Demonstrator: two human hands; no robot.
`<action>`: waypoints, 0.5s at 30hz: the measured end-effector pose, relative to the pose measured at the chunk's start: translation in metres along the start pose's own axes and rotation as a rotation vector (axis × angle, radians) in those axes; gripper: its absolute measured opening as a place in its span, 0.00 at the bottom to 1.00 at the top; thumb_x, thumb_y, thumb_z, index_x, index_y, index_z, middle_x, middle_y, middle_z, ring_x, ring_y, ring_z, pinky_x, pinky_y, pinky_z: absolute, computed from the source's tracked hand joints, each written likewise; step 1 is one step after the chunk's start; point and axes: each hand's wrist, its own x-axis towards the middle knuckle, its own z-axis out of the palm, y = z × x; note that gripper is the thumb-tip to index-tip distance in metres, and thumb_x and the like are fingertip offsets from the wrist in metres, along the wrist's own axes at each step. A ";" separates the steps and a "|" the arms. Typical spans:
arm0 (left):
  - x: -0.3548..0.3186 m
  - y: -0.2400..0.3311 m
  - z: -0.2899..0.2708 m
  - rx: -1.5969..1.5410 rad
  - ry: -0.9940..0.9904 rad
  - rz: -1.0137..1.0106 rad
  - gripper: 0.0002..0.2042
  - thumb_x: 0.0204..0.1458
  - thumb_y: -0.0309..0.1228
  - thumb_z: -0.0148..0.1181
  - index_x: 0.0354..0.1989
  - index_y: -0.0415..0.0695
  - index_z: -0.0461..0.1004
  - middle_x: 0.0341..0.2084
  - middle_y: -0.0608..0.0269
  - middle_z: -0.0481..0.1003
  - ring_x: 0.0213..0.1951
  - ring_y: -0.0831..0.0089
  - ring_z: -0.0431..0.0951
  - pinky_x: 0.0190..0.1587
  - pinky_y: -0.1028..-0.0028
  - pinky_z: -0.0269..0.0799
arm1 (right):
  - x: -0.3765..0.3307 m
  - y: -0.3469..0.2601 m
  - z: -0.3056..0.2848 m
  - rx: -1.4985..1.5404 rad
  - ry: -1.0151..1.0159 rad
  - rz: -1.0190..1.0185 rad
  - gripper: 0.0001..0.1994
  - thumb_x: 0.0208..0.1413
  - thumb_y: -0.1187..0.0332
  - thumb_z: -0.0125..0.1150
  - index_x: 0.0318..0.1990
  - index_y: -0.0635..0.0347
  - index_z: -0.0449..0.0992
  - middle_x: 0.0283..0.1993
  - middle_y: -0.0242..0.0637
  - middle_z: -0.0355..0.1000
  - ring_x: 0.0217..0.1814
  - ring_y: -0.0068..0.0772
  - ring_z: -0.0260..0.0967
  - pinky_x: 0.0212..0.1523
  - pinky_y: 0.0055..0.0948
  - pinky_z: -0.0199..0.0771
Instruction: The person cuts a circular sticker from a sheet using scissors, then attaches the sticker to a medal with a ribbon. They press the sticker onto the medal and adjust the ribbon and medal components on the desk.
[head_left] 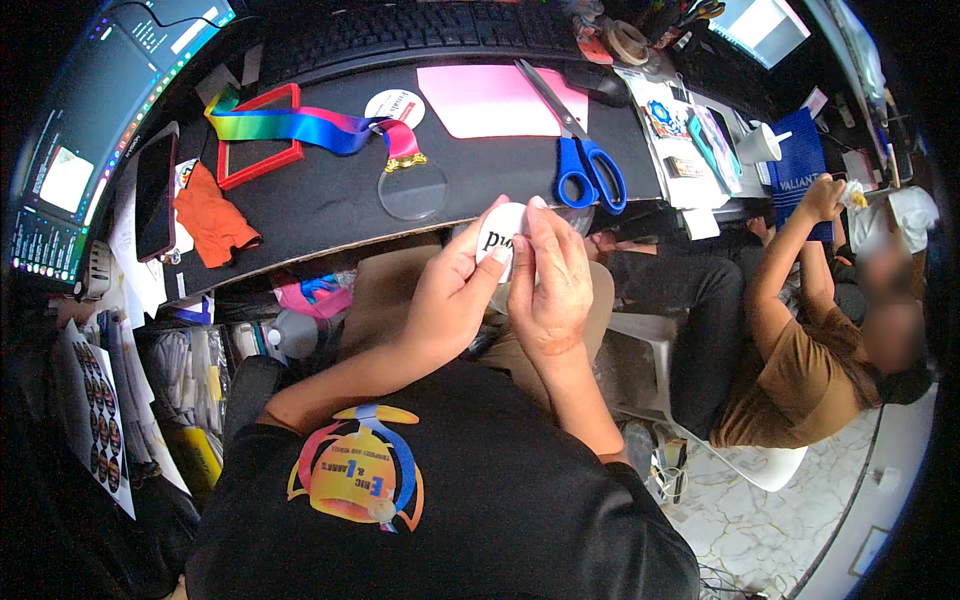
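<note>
Close to the desk's front edge, both my hands hold a white round sticker (490, 250) with black print. My left hand (450, 285) pinches its left side, thumb across the face. My right hand (556, 285) closes on its right side, the fingertips covering part of the print. Just beyond them on the dark desk lies a clear round medal (412, 196) with a gold clasp and a rainbow ribbon (315, 130). Another white round sticker (396, 104) rests by the ribbon. Blue-handled scissors (590, 172) lie partly over pink paper (455, 100).
A red frame (235, 178) and a crumpled orange cloth or pouch (212, 215) are at the desk's left. Behind stands a keyboard (400, 30). A white cup (758, 145) and papers occupy the right. A seated co-worker (800, 385) raises a hand there.
</note>
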 end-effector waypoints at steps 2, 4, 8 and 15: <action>-0.001 0.000 -0.001 0.010 0.011 0.009 0.24 0.67 0.24 0.46 0.70 0.33 0.53 0.60 0.57 0.68 0.59 0.78 0.67 0.62 0.77 0.62 | -0.001 -0.001 0.003 -0.003 -0.010 -0.007 0.21 0.54 0.79 0.61 0.57 0.71 0.72 0.53 0.53 0.73 0.51 0.53 0.73 0.53 0.42 0.72; -0.001 0.001 -0.003 0.069 0.021 0.014 0.24 0.67 0.24 0.46 0.70 0.33 0.53 0.60 0.57 0.68 0.59 0.78 0.67 0.62 0.76 0.62 | -0.001 -0.001 0.003 -0.010 -0.028 -0.027 0.22 0.54 0.80 0.61 0.58 0.71 0.71 0.53 0.55 0.72 0.52 0.54 0.72 0.53 0.43 0.72; -0.001 0.002 -0.002 0.043 0.022 0.010 0.24 0.67 0.25 0.46 0.70 0.32 0.54 0.61 0.56 0.67 0.60 0.78 0.66 0.63 0.76 0.61 | 0.001 -0.001 0.003 0.006 -0.020 -0.062 0.22 0.53 0.80 0.61 0.58 0.70 0.71 0.53 0.56 0.72 0.51 0.54 0.72 0.52 0.44 0.72; -0.001 0.007 -0.003 0.037 0.008 0.022 0.25 0.67 0.25 0.46 0.71 0.33 0.51 0.61 0.56 0.67 0.60 0.77 0.66 0.63 0.76 0.60 | 0.003 -0.006 0.002 -0.055 0.059 -0.063 0.19 0.51 0.79 0.64 0.53 0.68 0.75 0.53 0.53 0.73 0.49 0.50 0.73 0.51 0.41 0.71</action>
